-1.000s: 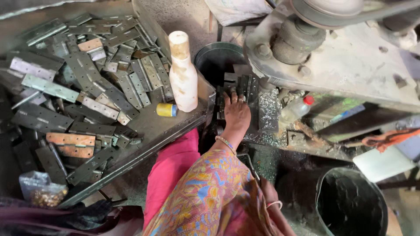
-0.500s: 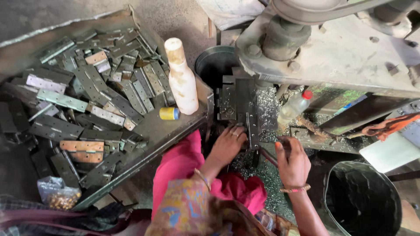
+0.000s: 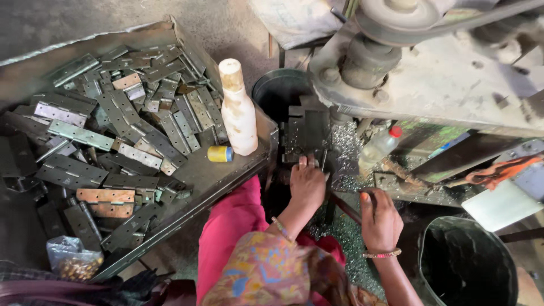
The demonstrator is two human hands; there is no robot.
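My left hand (image 3: 306, 186) lies with its fingertips against the front of a dark metal die block (image 3: 306, 129) on the press machine (image 3: 453, 79). Whether a small piece is pinched under the fingers is hidden. My right hand (image 3: 381, 220), with a bangle at the wrist, is closed around a thin dark rod (image 3: 343, 206) that slants down to the left over a bed of metal shavings (image 3: 345, 153). A tray (image 3: 224, 181) piled with several flat metal hinges (image 3: 122, 122) sits to my left, about a hand's width from the left hand.
A dirty white bottle (image 3: 238, 113) and a small yellow spool (image 3: 220, 153) stand on the tray's near corner. A dark bucket (image 3: 467, 263) sits at lower right, another round bin (image 3: 277, 88) behind the die. A small plastic bottle with a red cap (image 3: 379, 146) lies by the machine. A bag of small parts (image 3: 73, 262) sits at lower left.
My left hand drew back from the die and has returned to its front edge. My right hand came up from beside my body and closed on the rod.
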